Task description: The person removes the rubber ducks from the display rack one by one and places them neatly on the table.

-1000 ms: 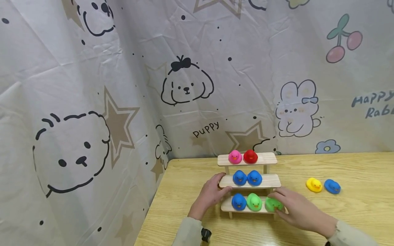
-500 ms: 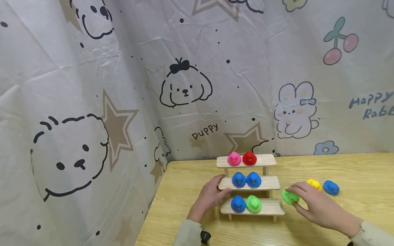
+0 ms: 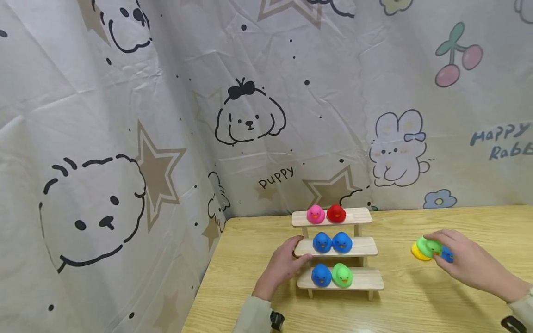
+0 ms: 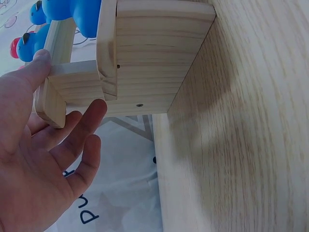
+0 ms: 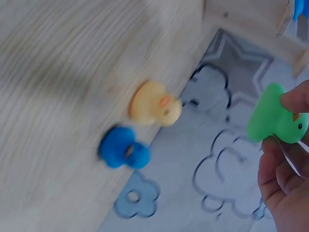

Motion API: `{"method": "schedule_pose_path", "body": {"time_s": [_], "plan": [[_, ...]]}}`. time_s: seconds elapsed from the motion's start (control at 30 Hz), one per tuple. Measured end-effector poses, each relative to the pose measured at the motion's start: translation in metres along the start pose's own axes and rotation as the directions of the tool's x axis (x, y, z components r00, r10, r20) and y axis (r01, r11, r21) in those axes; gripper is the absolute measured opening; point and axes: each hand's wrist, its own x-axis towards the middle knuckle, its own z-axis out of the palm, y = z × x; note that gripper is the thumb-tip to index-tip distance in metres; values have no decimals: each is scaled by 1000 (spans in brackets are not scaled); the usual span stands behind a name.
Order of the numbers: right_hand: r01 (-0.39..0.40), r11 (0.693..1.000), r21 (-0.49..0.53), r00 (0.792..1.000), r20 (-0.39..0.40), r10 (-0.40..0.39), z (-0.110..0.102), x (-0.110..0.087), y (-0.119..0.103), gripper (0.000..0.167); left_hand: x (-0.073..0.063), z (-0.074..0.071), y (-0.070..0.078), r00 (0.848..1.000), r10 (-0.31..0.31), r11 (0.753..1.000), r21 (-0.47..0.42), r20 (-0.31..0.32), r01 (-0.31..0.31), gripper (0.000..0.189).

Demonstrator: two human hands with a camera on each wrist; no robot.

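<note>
A small three-tier wooden display stand (image 3: 363,246) carries several rubber ducks. My left hand (image 3: 283,266) grips the left end of its middle board, thumb on top and fingers below, seen closely in the left wrist view. My right hand (image 3: 470,259) pinches a green rubber duck (image 5: 271,116) between thumb and fingers, held up to the right of the stand. In the right wrist view a yellow duck (image 5: 144,104) and a blue duck (image 5: 116,146) sit on the table; in the head view the held duck partly hides both.
On the top board sit a pink duck (image 3: 315,214) and a red duck (image 3: 336,213). Two blue ducks (image 3: 332,243) share the middle one. A blue duck (image 3: 321,275) and a green duck (image 3: 342,275) stand on the lowest. A printed curtain (image 3: 250,185) hangs behind the table (image 3: 241,245).
My right hand has lifted the green duck off the right end of the lowest board and carried it right, over to the yellow and blue ducks. My left hand has kept its grip on the stand.
</note>
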Motion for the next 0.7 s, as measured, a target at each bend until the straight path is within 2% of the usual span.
{"method": "schedule_pose_path", "body": {"time_s": [0.33, 0.7], "plan": [[-151, 988, -14, 988, 41, 152, -7, -13, 36, 51, 0, 0, 0, 1000, -8, 1000, 6, -2, 8, 61], [-321, 946, -43, 937, 129, 324, -2, -28, 71, 46, 1, 1, 0, 1000, -15, 1000, 0, -4, 15, 62]]}}
